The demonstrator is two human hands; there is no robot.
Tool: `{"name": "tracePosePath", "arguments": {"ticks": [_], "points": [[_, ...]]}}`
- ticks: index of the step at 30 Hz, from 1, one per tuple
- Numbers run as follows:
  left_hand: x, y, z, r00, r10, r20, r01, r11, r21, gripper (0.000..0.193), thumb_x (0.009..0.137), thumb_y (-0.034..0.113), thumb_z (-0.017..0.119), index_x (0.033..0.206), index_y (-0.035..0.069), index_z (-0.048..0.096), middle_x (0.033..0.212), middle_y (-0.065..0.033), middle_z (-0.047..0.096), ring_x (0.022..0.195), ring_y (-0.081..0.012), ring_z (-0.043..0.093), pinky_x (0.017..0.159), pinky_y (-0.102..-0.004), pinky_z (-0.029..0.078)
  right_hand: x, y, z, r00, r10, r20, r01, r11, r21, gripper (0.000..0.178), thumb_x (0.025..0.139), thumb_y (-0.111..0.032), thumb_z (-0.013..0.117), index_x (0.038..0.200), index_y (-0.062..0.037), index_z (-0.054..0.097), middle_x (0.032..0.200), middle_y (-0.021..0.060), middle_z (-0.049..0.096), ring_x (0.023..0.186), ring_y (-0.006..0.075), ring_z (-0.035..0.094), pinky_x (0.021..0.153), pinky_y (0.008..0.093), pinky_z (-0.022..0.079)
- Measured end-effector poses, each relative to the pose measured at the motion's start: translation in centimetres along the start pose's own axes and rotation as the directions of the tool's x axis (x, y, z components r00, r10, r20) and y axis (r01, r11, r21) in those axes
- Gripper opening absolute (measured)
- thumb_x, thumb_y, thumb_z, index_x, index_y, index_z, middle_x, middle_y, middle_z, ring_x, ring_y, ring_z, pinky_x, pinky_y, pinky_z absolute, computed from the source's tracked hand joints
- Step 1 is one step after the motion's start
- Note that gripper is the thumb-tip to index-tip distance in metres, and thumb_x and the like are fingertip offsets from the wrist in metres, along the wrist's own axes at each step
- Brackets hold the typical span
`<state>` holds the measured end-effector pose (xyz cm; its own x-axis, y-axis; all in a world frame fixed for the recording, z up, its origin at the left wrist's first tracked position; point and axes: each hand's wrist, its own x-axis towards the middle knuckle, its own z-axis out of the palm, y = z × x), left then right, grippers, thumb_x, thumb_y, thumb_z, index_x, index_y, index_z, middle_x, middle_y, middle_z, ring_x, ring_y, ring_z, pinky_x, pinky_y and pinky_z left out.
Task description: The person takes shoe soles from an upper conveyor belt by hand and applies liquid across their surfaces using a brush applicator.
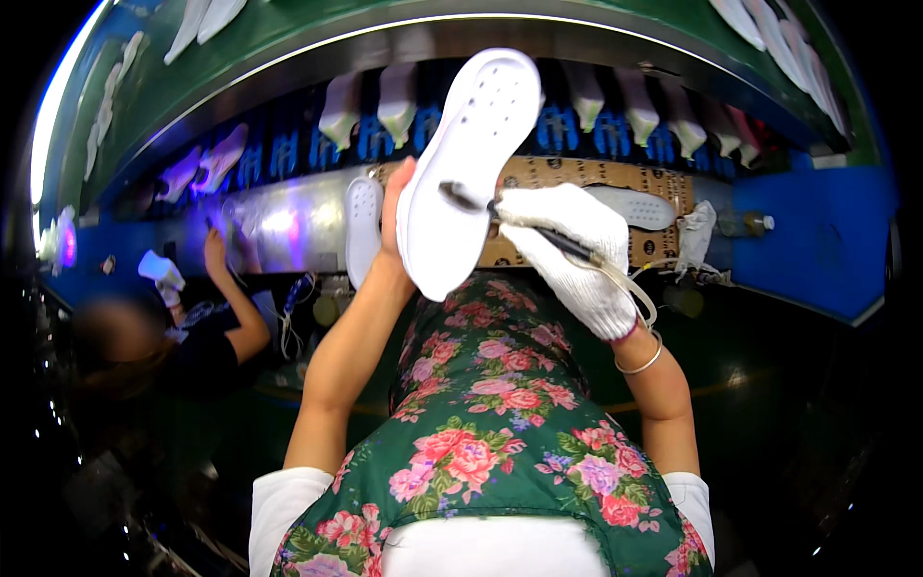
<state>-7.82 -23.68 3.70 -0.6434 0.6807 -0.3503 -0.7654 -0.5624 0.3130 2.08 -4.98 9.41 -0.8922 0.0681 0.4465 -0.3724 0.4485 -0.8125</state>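
My bare left hand (pixel 394 213) grips a white shoe sole (pixel 471 144) by its left edge, raised above the bench with its broad face toward me. Small holes dot the sole's far part. In my right hand (pixel 574 252), covered by a white knit glove, is a brush (pixel 466 197) with dark bristles. Its bristles lie against the middle of the sole, and a pale tube (pixel 635 287) runs back from its handle. Another white sole (pixel 362 226) rests on the bench just left of my left hand. A further pale sole (pixel 635 207) lies beyond my right hand.
Brown cardboard (pixel 548 173) covers part of the metal bench (pixel 322 207). Behind it, white shoe uppers (pixel 396 101) line a blue rack. A crumpled white cloth (pixel 695 236) and a clear bottle (pixel 745 224) stand right. At left, a co-worker's arm (pixel 245 313) reaches over the bench.
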Motion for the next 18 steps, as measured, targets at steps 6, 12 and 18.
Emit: {"name": "tracePosePath", "arguments": {"ticks": [6,12,18], "points": [[0.6,-1.9,-2.4,0.953,-0.19,0.237,0.182,0.982,0.055,0.08,0.096,0.061,0.035,0.148,0.001,0.044,0.131,-0.0239,0.061,0.106,-0.041,0.068,0.085,-0.0529,0.06,0.7,1.6,-0.9,0.954,-0.261,-0.145,0.172,0.877,-0.45,0.026,0.077,0.001,0.078,0.102,-0.0048,0.075,0.099,0.0118,0.075,0.084,0.0269,0.071,0.076,0.0353,0.056],[1.2,-0.6,-0.5,0.891,-0.109,0.44,0.055,0.989,0.134,0.104,0.083,0.067,0.064,0.157,0.005,0.026,0.137,-0.0326,0.052,0.111,-0.0456,0.064,0.093,-0.0562,0.057,-4.1,-0.8,-3.3,0.974,0.203,-0.096,-0.144,0.891,0.43,0.02,0.077,0.001,0.078,0.097,0.0031,0.076,0.097,0.0143,0.076,0.086,0.0228,0.071,0.078,0.0325,0.055],[9.5,1.2,7.6,0.566,-0.242,0.788,0.089,0.968,0.234,0.107,0.075,0.049,0.08,0.156,0.003,0.026,0.141,-0.0316,0.044,0.112,-0.0502,0.06,0.086,-0.0596,0.059,-10.8,0.9,-4.0,0.682,0.624,-0.38,-0.195,0.657,0.729,0.024,0.079,0.01,0.07,0.102,0.0086,0.072,0.102,0.0182,0.074,0.083,0.0201,0.07,0.075,0.0279,0.056]]}}
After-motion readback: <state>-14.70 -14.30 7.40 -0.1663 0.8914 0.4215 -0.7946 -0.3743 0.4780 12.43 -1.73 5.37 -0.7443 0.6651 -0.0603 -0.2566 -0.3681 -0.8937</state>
